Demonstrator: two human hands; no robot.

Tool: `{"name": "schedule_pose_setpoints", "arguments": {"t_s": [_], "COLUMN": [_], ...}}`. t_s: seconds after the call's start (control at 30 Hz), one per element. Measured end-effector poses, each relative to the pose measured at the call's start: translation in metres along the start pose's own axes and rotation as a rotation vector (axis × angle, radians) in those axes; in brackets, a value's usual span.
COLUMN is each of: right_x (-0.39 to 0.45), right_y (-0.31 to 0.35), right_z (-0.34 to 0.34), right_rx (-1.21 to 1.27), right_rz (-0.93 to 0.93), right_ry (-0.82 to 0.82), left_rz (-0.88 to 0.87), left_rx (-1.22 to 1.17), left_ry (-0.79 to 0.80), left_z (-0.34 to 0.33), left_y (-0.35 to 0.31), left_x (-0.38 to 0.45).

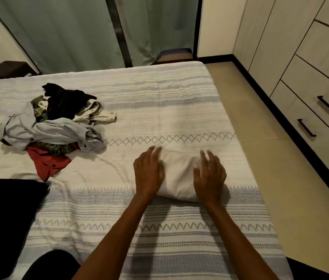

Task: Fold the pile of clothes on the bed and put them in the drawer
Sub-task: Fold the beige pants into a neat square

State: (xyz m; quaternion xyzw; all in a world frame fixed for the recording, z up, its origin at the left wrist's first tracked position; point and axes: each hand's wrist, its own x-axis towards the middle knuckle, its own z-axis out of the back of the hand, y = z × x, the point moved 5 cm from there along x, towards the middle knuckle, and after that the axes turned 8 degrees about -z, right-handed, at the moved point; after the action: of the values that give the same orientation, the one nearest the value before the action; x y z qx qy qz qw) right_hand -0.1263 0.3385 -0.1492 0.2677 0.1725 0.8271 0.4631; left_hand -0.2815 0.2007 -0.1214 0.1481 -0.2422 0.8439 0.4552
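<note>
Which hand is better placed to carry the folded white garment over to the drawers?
Right, probably. Both the left hand and right hand rest with fingers flat on the folded white garment, but the drawers stand across the floor on the right hand's side.

- Two forearms in my view, both bare from elbow to wrist; no sleeves reach into frame.
- Left hand (148, 170): no ring, watch or band that I can make out.
- Right hand (210, 176): likewise bare; pale nail visible on the thumb.
</note>
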Motion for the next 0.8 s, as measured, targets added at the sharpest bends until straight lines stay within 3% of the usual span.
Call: {"name": "schedule_pose_setpoints", "arguments": {"t_s": [0.07, 0.1, 0.23, 0.53, 0.67, 0.8], "right_x": [-0.001, -0.004, -0.013, 0.003, 0.003, -0.024], "right_y": [0.008, 0.005, -0.010, -0.019, -0.024, -0.050], "right_z": [-0.025, -0.038, -0.068, -0.086, -0.065, -0.035], "right_rx": [-0.185, -0.246, -0.307, -0.290, -0.117, -0.171], "right_rz": [0.169, 0.190, 0.220, 0.226, 0.255, 0.402], "right_ry": [0.169, 0.253, 0.344, 0.462, 0.498, 0.593], "left_rz": [-0.212, -0.227, -0.097, 0.036, -0.020, -0.229], "left_rx": [0.044, 0.061, 0.082, -0.082, -0.146, -0.077], "left_ry": [0.146, 0.230, 0.439, 0.537, 0.594, 0.700], "left_z": [-0.021, -0.034, -0.073, -0.085, -0.073, -0.047], "left_y": [-0.015, -0.013, 0.018, 0.028, 0.034, 0.050], "left_x": [-0.003, -0.008, -0.034, -0.035, -0.040, -0.072]}}
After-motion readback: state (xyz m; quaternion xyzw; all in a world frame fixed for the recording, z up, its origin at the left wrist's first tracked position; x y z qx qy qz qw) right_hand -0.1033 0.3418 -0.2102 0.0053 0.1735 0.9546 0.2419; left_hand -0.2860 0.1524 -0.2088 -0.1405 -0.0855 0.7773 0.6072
